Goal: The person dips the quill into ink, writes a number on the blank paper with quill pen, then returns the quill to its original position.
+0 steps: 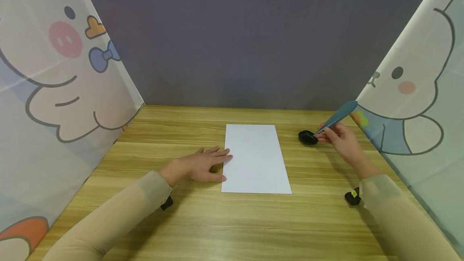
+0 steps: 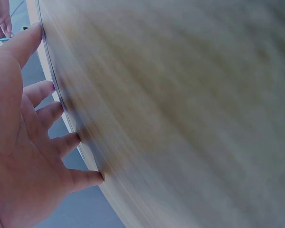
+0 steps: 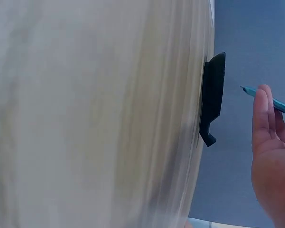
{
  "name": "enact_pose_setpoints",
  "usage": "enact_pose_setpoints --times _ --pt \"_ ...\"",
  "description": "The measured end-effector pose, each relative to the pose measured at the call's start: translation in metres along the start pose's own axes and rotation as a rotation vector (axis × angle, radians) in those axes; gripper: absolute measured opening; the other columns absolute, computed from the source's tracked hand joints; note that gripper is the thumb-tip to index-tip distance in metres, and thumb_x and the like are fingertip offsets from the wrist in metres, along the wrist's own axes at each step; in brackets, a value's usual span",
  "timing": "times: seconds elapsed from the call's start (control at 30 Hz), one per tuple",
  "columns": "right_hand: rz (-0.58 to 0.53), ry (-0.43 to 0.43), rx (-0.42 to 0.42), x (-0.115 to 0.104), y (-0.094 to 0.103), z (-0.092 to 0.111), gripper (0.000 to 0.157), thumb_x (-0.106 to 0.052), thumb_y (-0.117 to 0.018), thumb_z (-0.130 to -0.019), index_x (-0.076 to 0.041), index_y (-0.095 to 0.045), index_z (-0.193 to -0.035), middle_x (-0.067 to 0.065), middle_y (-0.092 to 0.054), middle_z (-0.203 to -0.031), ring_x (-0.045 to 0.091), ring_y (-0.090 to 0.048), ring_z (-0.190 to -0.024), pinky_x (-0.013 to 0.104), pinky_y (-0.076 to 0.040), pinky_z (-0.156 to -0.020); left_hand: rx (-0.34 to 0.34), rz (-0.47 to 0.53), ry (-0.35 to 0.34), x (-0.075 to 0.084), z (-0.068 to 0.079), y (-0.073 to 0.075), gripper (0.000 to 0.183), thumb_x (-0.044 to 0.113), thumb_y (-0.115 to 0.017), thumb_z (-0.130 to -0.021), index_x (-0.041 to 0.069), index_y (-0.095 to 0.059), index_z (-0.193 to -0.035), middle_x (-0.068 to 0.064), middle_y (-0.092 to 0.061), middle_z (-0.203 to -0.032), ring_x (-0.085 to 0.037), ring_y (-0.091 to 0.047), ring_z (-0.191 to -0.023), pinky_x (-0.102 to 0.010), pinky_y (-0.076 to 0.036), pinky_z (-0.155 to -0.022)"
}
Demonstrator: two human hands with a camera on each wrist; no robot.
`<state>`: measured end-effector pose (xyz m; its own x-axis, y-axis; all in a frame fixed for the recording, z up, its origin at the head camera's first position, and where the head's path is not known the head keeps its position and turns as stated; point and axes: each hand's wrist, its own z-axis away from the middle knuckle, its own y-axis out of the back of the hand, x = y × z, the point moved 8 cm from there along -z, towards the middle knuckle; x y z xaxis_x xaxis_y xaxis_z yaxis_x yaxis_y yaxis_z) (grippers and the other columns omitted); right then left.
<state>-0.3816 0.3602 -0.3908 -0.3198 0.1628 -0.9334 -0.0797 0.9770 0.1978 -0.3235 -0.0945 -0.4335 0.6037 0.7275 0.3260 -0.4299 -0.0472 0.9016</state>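
A white sheet of paper (image 1: 255, 160) lies on the table in the middle of the head view. My left hand (image 1: 204, 165) rests at its left edge, fingers spread, with some fingertips on the paper. To the right, my right hand (image 1: 342, 142) pinches a blue-green feather pen (image 1: 340, 114), its feather slanting up to the right. The pen's tip points down at a small black dish (image 1: 308, 137). Seen from the right wrist, the dark tip of the pen (image 3: 251, 91) is raised above the table and apart from the dish (image 3: 213, 95), which has a short spout or handle.
The wood-grain table (image 1: 232, 228) runs back to a dark grey panel (image 1: 253, 43). Cloth walls with cartoon animals, one on the left (image 1: 72, 108) and one on the right (image 1: 420, 92), flank the table; the right one stands close to my right hand.
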Motion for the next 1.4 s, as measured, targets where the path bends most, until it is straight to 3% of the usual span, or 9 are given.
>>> enact_pose_setpoints --times 0.23,0.4,0.67,1.1,1.2,1.4 --pt "0.154 -0.026 0.095 0.000 0.004 -0.005 0.024 -0.014 -0.062 -0.114 -0.005 -0.067 -0.135 -0.021 -0.075 -0.110 0.000 -0.075 -0.097 0.016 -0.062 -0.086 0.002 -0.006 0.007 -0.002 -0.001 0.000 0.084 0.070 -0.056 -0.107 0.033 -0.026 -0.177 0.008 -0.011 -0.187 -0.033 -0.004 -0.174 -0.075 -0.007 -0.134" --pt "0.228 -0.046 0.121 0.000 0.003 -0.007 0.030 -0.014 -0.061 -0.114 0.007 -0.067 -0.136 -0.026 -0.074 -0.107 -0.006 -0.071 -0.094 0.012 -0.060 -0.085 0.003 -0.009 0.005 -0.002 -0.001 0.000 0.084 0.071 -0.055 -0.107 0.033 -0.025 -0.177 0.008 -0.010 -0.187 -0.032 -0.004 -0.174 -0.075 -0.007 -0.134" --pt "0.220 -0.113 0.087 0.006 -0.004 -0.011 0.041 -0.014 -0.055 -0.117 0.020 -0.057 -0.140 -0.028 -0.072 -0.106 -0.005 -0.072 -0.096 0.016 -0.062 -0.087 0.001 -0.010 0.008 -0.001 -0.001 0.000 0.085 0.071 -0.055 -0.107 0.033 -0.025 -0.177 0.008 -0.010 -0.187 -0.033 -0.004 -0.174 -0.075 -0.007 -0.134" --pt "0.195 -0.180 0.075 0.019 -0.008 -0.020 0.043 -0.010 -0.052 -0.117 0.023 -0.052 -0.145 -0.029 -0.070 -0.102 -0.009 -0.069 -0.095 0.014 -0.061 -0.086 0.000 -0.003 0.009 -0.002 0.000 -0.003 0.084 0.069 -0.055 -0.108 0.032 -0.025 -0.177 0.007 -0.010 -0.187 -0.033 -0.005 -0.174 -0.076 -0.007 -0.133" --pt "0.210 -0.195 0.074 0.022 -0.008 -0.021 0.043 -0.010 -0.052 -0.117 0.023 -0.053 -0.145 -0.022 -0.072 -0.106 -0.010 -0.069 -0.094 0.014 -0.061 -0.085 -0.001 -0.001 0.009 -0.002 0.000 -0.003 0.084 0.069 -0.055 -0.108 0.032 -0.024 -0.177 0.007 -0.010 -0.187 -0.033 -0.005 -0.174 -0.076 -0.007 -0.133" --pt "0.261 -0.204 0.073 0.026 -0.008 -0.021 0.043 -0.011 -0.049 -0.118 0.022 -0.054 -0.144 0.010 -0.073 -0.126 -0.009 -0.069 -0.094 0.016 -0.062 -0.087 0.000 -0.008 0.001 -0.001 -0.001 -0.002 0.084 0.069 -0.055 -0.108 0.031 -0.025 -0.177 0.006 -0.010 -0.187 -0.034 -0.005 -0.174 -0.077 -0.007 -0.133"
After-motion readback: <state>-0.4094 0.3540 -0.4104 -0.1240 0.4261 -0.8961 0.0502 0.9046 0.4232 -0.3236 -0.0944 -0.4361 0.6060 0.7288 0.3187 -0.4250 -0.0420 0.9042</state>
